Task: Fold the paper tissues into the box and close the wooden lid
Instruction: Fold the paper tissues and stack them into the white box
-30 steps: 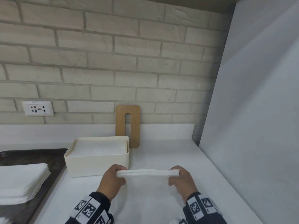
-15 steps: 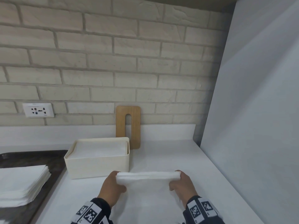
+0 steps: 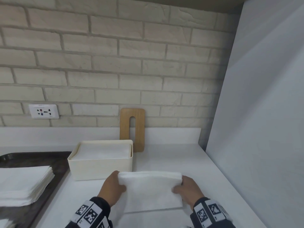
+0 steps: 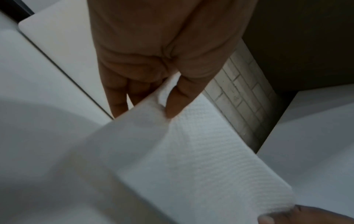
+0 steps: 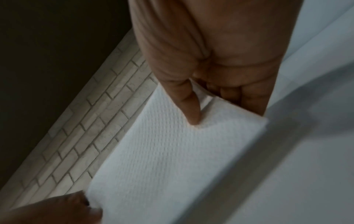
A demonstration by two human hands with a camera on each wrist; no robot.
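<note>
A folded white paper tissue (image 3: pixel 149 190) is held over the white counter, near the front. My left hand (image 3: pixel 113 186) pinches its left end, thumb on top (image 4: pixel 172 103) and fingers beneath. My right hand (image 3: pixel 187 188) pinches its right end in the same way (image 5: pixel 191 109). The cream box (image 3: pixel 100 167) stands just behind and to the left, open, with white tissues (image 3: pixel 103 151) inside near the rim. The wooden lid (image 3: pixel 132 127), with a long slot, leans upright against the brick wall behind the box.
A stack of unfolded white tissues (image 3: pixel 23 183) lies on a dark tray (image 3: pixel 60 163) at the left. A grey panel (image 3: pixel 256 129) walls off the right side of the counter. A wall socket (image 3: pixel 43 111) sits at the left on the brick wall.
Both hands have tipped the tissue's far edge forward and down, so its broad face now shows where only a thin edge showed before.
</note>
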